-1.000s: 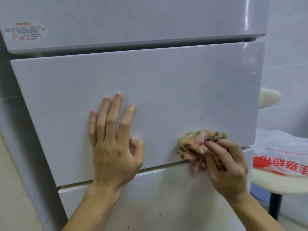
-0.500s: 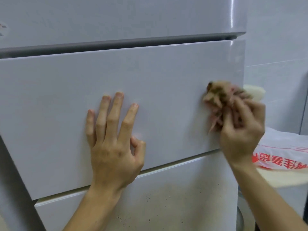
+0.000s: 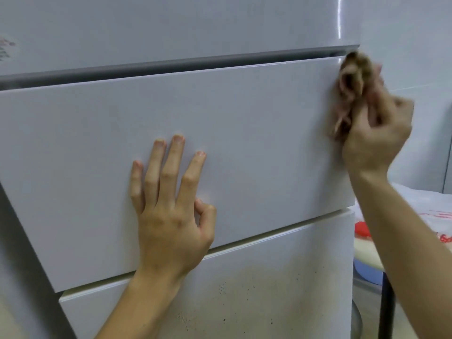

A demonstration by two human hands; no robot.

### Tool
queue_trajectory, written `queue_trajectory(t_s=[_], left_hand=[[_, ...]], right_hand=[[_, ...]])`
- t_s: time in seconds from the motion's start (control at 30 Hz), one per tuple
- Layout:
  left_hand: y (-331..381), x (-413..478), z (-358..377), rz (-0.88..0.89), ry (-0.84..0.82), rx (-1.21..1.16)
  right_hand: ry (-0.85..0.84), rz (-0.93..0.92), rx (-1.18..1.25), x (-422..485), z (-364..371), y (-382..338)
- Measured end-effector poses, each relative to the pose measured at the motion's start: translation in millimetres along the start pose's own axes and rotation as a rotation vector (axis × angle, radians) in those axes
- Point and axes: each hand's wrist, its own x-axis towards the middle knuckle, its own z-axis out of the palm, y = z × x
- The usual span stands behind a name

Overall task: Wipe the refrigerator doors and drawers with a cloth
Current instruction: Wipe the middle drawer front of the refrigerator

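Observation:
A white refrigerator fills the view. Its middle drawer front [image 3: 244,133] stands slightly pulled out. My left hand [image 3: 171,216] presses flat on that drawer front with fingers straight and spread. My right hand [image 3: 376,135] grips a crumpled patterned cloth [image 3: 352,86] and holds it against the drawer's upper right corner; hand and cloth are motion-blurred. The upper door [image 3: 171,28] lies above a dark gap. The lower drawer [image 3: 244,289] shows dark specks and a yellowish stain.
To the right of the fridge stands a stool [image 3: 367,255] with a white plastic bag [image 3: 430,204] printed in red on it. A tiled wall [image 3: 403,33] rises behind. A label [image 3: 7,50] sits at the upper door's left edge.
My right hand has carried the cloth from the drawer's lower edge up along its right side to the top right corner. My left hand has stayed pressed on the drawer.

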Motion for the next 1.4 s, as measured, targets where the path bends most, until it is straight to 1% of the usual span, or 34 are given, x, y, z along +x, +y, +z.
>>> queue_trajectory(t_s=[0.03, 0.13, 0.3, 0.37, 0.43, 0.5, 0.6, 0.7, 0.8, 0.9, 0.97, 1.03, 1.1, 1.13, 1.17, 1.3, 1.33, 1.4], left_hand=[[0, 0, 0, 0.002, 0.003, 0.001], [0, -1, 1, -0.001, 0.014, -0.001], [2, 0, 3, -0.009, 0.027, 0.004], [2, 0, 3, -0.014, 0.031, 0.008], [3, 0, 4, -0.023, 0.030, 0.008], [3, 1, 3, -0.029, 0.024, 0.003], [4, 0, 1, -0.039, 0.006, -0.011], [5, 1, -2, -0.040, -0.025, -0.028], [4, 2, -5, -0.046, -0.056, -0.055], [-1, 0, -9, -0.029, -0.068, -0.070], [-4, -1, -11, -0.020, -0.079, -0.078], [-8, -3, -13, -0.020, -0.089, -0.083], [-14, -6, -16, -0.017, -0.084, -0.074], [-17, -9, -18, -0.019, -0.081, -0.069], [-21, -11, -20, -0.027, -0.079, -0.066], [-39, -24, -31, -0.061, -0.076, -0.047], [-45, -27, -34, -0.062, -0.079, -0.032], [-57, -33, -39, -0.060, -0.086, 0.002]], right_hand=[[-0.001, 0.016, -0.005, 15, 7, -5], [-0.032, 0.083, -0.165, 23, 8, 2], [-0.077, 0.263, -0.293, -61, -43, 51], [-0.130, 0.287, -0.346, -99, -67, 66], [-0.164, 0.225, -0.396, -125, -82, 72], [-0.122, 0.177, -0.396, -140, -84, 72], [-0.030, 0.170, -0.344, -145, -72, 62], [-0.047, 0.070, -0.316, -151, -55, 43], [-0.164, -0.070, -0.266, -187, -37, 12], [-0.389, -0.309, -0.158, -243, -15, -22], [-0.497, -0.449, -0.084, -264, -1, -37], [-0.557, -0.514, -0.044, -262, 2, -41], [-0.552, -0.530, -0.061, -247, -6, -32], [-0.522, -0.488, -0.080, -238, -14, -25], [-0.476, -0.408, -0.097, -228, -23, -18], [-0.155, 0.096, -0.120, -177, -34, -3], [-0.097, 0.174, -0.114, -169, -28, -5], [-0.021, 0.224, -0.168, -169, -10, -18]])
